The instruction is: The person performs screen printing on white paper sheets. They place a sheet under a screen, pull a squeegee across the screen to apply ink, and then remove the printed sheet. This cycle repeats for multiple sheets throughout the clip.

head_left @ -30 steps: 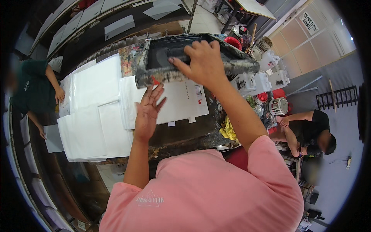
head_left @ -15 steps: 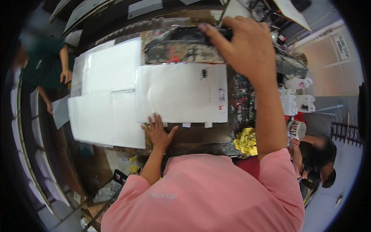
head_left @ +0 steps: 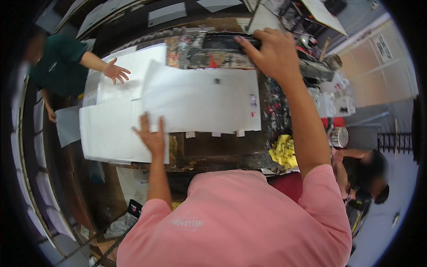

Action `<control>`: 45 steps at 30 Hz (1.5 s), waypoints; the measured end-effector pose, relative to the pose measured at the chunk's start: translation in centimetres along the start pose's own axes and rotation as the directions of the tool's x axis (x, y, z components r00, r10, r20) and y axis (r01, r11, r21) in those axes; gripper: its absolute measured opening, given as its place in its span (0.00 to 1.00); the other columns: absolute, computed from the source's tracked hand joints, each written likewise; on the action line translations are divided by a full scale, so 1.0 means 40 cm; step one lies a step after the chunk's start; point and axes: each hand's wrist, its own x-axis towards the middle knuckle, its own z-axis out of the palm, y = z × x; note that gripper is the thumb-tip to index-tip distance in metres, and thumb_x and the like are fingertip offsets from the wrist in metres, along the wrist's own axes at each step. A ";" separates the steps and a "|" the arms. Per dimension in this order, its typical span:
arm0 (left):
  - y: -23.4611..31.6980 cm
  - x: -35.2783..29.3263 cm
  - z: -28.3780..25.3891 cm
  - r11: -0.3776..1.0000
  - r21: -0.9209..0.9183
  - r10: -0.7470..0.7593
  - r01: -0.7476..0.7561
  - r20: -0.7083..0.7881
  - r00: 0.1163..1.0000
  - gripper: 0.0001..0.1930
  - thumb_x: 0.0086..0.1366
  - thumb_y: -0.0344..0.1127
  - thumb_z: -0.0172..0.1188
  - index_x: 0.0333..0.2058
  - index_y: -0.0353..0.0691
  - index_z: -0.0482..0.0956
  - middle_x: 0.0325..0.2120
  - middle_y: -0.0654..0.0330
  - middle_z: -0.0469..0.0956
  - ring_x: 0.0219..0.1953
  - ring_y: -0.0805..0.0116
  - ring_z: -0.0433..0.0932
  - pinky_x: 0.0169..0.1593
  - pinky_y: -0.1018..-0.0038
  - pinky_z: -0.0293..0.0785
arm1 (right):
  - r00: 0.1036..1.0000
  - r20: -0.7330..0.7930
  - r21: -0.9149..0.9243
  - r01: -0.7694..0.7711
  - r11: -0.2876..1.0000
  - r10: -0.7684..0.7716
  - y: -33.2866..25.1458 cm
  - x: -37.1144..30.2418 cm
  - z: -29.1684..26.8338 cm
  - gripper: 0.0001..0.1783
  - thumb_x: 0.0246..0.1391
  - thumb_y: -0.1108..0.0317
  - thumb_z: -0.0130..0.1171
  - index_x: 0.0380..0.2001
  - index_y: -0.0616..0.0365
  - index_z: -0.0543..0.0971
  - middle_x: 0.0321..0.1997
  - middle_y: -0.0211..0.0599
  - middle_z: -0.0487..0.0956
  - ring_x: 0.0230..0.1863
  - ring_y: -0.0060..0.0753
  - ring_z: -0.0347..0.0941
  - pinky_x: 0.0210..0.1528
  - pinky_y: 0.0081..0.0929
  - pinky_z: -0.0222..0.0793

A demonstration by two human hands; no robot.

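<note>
A thin white sheet (head_left: 191, 98) with a small dark square mark lies over the worktable, its left end lifted and curved. It overlaps a stack of white sheets (head_left: 109, 129) on the left. My left hand (head_left: 152, 139), fingers spread, is at the sheet's lower left edge, over the stack; whether it touches is unclear. My right hand (head_left: 278, 55) grips the dark, paint-stained frame (head_left: 222, 58) at the table's far side, thumb apart from the fingers. The frame's part under my palm is hidden.
A person in dark green (head_left: 60, 66) stands at the left, one hand over the stack, the other holding a grey sheet (head_left: 69, 127). Crumpled yellow cloth (head_left: 283, 151) lies at the table's near right. White containers (head_left: 331, 104) and a paint-stained tub (head_left: 339, 137) are beyond. Another person (head_left: 372, 169) is at the right.
The marked sheet has slid left and its left end has risen. My left hand has moved left and farther up. The person in green has reached a hand over the stack. My right hand stays on the frame.
</note>
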 end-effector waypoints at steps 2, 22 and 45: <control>-0.040 0.010 -0.026 0.963 0.228 -0.124 0.143 -0.097 0.988 0.34 0.70 0.50 0.71 0.70 0.41 0.75 0.70 0.44 0.71 0.77 0.46 0.62 0.79 0.35 0.36 | 1.000 0.002 0.000 -0.001 1.000 0.001 -0.004 -0.018 0.003 0.37 0.63 0.29 0.57 0.36 0.55 0.91 0.32 0.41 0.84 0.38 0.45 0.81 0.46 0.46 0.65; 0.314 -0.319 0.397 0.871 -0.128 0.440 -0.474 0.633 0.637 0.32 0.80 0.56 0.48 0.76 0.51 0.65 0.81 0.50 0.52 0.83 0.39 0.42 0.77 0.27 0.26 | 0.999 0.010 0.052 -0.038 0.998 0.038 0.020 0.060 0.012 0.37 0.60 0.28 0.59 0.34 0.56 0.90 0.31 0.42 0.86 0.37 0.45 0.83 0.45 0.48 0.68; 0.370 -0.206 0.063 -0.451 -0.304 0.050 0.839 0.930 0.364 0.71 0.62 0.88 0.49 0.77 0.28 0.32 0.71 0.36 0.58 0.74 0.39 0.61 0.80 0.49 0.53 | 0.826 0.559 0.141 -0.009 0.990 -0.072 -0.037 -0.468 0.174 0.26 0.49 0.68 0.69 0.55 0.50 0.80 0.55 0.42 0.78 0.58 0.51 0.73 0.55 0.51 0.69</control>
